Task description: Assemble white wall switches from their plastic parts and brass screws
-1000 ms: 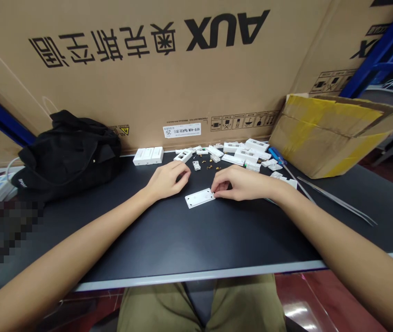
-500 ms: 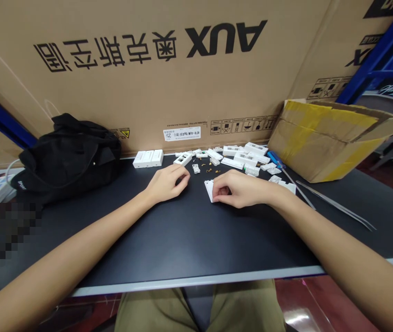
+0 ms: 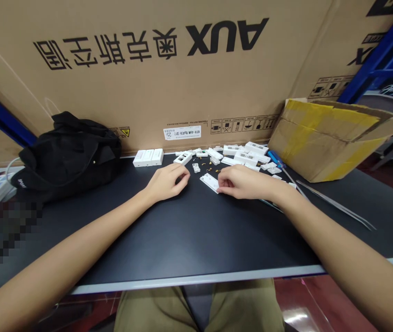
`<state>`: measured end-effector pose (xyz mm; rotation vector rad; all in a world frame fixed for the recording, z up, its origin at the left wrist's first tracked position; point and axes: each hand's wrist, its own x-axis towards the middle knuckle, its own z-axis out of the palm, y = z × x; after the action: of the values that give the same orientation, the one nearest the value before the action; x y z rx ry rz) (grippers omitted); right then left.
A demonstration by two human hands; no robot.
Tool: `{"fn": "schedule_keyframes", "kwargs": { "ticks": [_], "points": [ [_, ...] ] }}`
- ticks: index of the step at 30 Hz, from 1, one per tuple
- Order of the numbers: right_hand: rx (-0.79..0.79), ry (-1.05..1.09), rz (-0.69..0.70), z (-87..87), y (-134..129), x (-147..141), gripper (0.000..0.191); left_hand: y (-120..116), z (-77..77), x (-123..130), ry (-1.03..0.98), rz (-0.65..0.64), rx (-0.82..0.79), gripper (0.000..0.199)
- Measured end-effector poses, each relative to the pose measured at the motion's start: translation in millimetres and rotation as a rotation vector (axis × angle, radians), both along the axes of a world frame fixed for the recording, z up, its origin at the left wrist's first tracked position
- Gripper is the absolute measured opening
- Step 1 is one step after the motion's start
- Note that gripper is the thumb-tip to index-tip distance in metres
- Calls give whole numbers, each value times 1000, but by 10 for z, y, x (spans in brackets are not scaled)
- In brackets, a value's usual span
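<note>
Flat, rectangular white plastic plate [image 3: 209, 181], pinched in right hand [image 3: 239, 181]; left hand [image 3: 166, 182] loosely curled, fingertips together; black tabletop [image 3: 189, 240] beneath.

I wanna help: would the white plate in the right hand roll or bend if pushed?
Flat and straight-edged, the white plate probably won't roll. It juts from the right hand without sagging, so seems stiff.

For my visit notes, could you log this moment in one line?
right hand: holding white plate | left hand: near slotted white frame | behind: large carton
</note>
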<state>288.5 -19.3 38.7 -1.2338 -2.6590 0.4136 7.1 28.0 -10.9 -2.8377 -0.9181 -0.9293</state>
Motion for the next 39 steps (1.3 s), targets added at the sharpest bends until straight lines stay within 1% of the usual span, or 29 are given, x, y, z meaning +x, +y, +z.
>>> {"fn": "schedule_keyframes", "kwargs": {
  "ticks": [3,7,12,17,20,23,26,28,30,34,36,39],
  "points": [
    [1,-22,-16,-12,8,7,12,0,2,1,-1,1,-3,17],
    [-3,-35,2,16,-14,0,11,-2,7,5,1,1,-7,17],
    [-22,-29,55,67,-38,6,10,-3,4,6,8,3,-13,17],
    [-42,-7,128,57,-58,-24,12,11,-5,13,33,15,-38,18],
    [-57,11,149,68,-63,-20,12,13,-4,14,70,21,-70,18],
    [-29,43,86,125,-34,79,21,0,16,16,106,18,-103,18],
    [101,22,-43,195,28,261,27,-3,54,65,127,27,-122,21],
    [133,-28,-131,227,65,376,27,26,71,152,141,45,-117,25],
    [94,-72,-193,242,86,448,27,90,67,277,143,63,-101,26],
    [-39,-98,-237,239,80,459,27,268,7,510,151,59,-79,22],
    [-79,-98,-243,228,67,440,27,330,-23,558,167,50,-78,19],
    [-130,-118,-240,210,53,437,30,355,-44,547,173,58,-80,17]
  ]
}}
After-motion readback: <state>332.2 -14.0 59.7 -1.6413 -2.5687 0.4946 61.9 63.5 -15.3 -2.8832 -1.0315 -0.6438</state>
